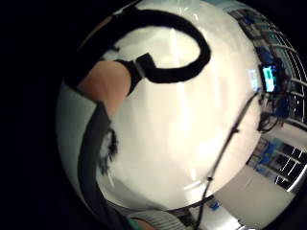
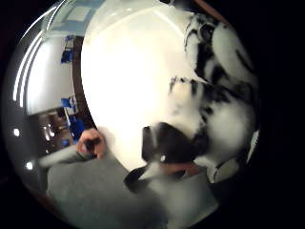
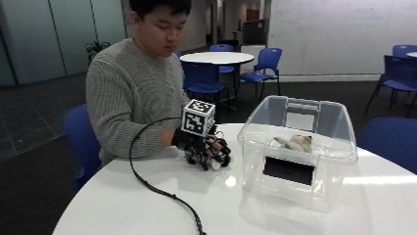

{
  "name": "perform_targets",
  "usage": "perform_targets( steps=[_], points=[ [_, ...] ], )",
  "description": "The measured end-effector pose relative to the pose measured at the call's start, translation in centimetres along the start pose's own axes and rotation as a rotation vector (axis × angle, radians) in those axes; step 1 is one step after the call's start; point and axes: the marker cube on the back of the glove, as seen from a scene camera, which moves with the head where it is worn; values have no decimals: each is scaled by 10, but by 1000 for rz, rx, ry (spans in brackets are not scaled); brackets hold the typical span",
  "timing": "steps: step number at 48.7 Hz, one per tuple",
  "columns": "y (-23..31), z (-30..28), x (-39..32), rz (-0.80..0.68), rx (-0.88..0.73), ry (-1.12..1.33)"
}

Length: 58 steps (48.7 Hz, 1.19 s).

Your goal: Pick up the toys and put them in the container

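Note:
A black-and-white plush toy [image 3: 212, 155] hangs in my gloved right hand [image 3: 188, 139], whose fingers curl round it. Hand and toy are low over the white round table [image 3: 130, 196], just left of the clear plastic container [image 3: 255, 142]. In the thumb side palm view the plush toy [image 2: 217, 95] fills the space close to the palm. A second, pale toy [image 3: 293, 143] lies inside the container. Whether the held toy touches the table I cannot tell.
The person's bare left hand [image 2: 91, 143] rests at the table's near edge by the grey sweater. A black cable [image 3: 153, 188] trails across the table from the glove. Blue chairs [image 3: 391, 134] stand around, and another round table [image 3: 218, 58] is behind.

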Motion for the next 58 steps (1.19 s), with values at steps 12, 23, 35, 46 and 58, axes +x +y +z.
perform_targets(
  steps=[12,23,35,46,58],
  points=[
    [-8,5,-7,79,164,85],
    [-11,2,-10,75,205,69],
    [-9,-44,-10,-15,263,-61],
    [-24,-202,-7,-61,459,46],
    [-82,-296,-16,-101,481,-123]
  ],
)
